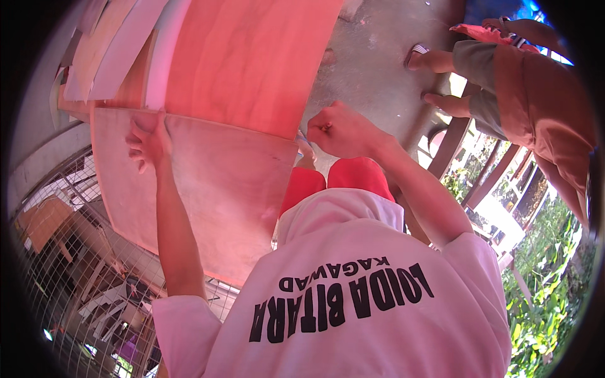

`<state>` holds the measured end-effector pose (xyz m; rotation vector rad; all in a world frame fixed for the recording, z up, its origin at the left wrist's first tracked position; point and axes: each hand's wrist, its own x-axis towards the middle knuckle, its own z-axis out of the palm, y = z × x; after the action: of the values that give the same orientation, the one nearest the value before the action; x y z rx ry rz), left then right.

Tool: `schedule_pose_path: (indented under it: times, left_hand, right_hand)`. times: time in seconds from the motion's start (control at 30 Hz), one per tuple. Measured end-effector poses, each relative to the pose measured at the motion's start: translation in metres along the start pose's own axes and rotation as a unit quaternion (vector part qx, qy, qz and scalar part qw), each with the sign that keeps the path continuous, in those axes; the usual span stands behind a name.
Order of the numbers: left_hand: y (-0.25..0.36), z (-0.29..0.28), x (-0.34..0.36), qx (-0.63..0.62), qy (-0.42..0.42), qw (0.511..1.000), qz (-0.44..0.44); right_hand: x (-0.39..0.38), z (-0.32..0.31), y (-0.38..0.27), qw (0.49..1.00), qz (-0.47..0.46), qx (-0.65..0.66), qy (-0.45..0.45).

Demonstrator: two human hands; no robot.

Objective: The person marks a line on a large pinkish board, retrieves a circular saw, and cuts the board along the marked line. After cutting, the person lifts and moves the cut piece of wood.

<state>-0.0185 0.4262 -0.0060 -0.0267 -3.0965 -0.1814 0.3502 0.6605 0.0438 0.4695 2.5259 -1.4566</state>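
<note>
My left hand (149, 140) rests with fingers spread on the upper left part of a pale plywood board (217, 195), its fingertips near the seam with a redder wooden panel (239, 69) beyond. My right hand (335, 127) is closed in a fist just off the board's right corner, over my knees; a small orange bit shows in it, too small to name. I am in a white printed shirt (372, 277) and red shorts (356, 176).
Several thin sheets (113, 44) lie on the panel's far left. A wire mesh (69, 264) runs down the left. Another person (529, 107) in sandals is at upper right on concrete (372, 50). Wooden slats (454, 151) and leafy plants (539, 302) show on the right.
</note>
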Motion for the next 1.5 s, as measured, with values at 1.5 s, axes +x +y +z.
schedule_pose_path:
  times: [1.5]
  left_hand:
    - [-0.433, -0.091, -0.225, -0.597, -0.098, 0.739, -0.296]
  right_hand:
    - [-0.013, 0.06, -0.176, 0.936, -0.063, 0.339, -0.07]
